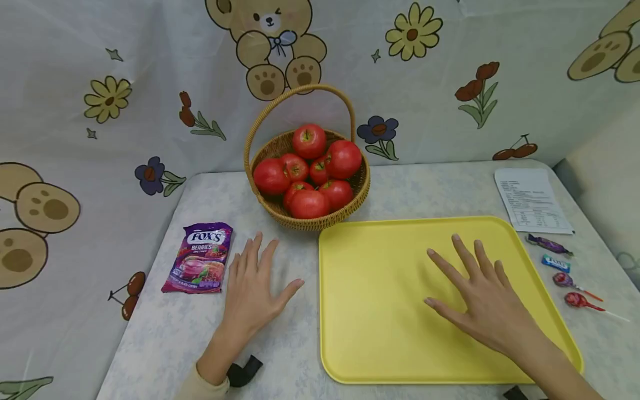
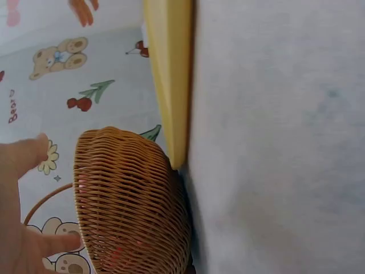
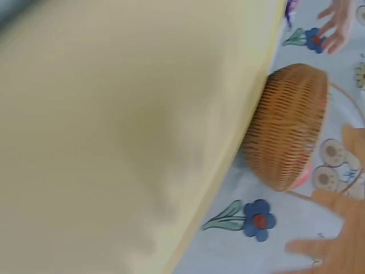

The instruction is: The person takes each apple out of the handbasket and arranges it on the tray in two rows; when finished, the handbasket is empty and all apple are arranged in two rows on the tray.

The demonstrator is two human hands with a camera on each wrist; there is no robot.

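Observation:
My left hand (image 1: 254,291) is spread with straight fingers over the table, between a purple Fox's Berries candy bag (image 1: 202,258) and the yellow tray (image 1: 380,311). It holds nothing. Above the tray's right half, my right hand (image 1: 487,303) has its fingers fanned out, also holding nothing; its shadow falls on the tray. A wicker basket (image 1: 280,214) with a tall handle stands behind the tray's left corner, filled with several red apples (image 1: 310,204). In the left wrist view the basket (image 2: 134,200) lies beyond the fingers, and the right wrist view shows the basket (image 3: 288,125) past the tray's edge.
Right of the tray lie a white printed packet (image 1: 534,200), a purple-wrapped candy (image 1: 549,244), a small blue-wrapped candy (image 1: 556,263), a purple lollipop (image 1: 564,279) and a red lollipop (image 1: 577,300). A cartoon-printed cloth (image 1: 425,100) hangs behind the table.

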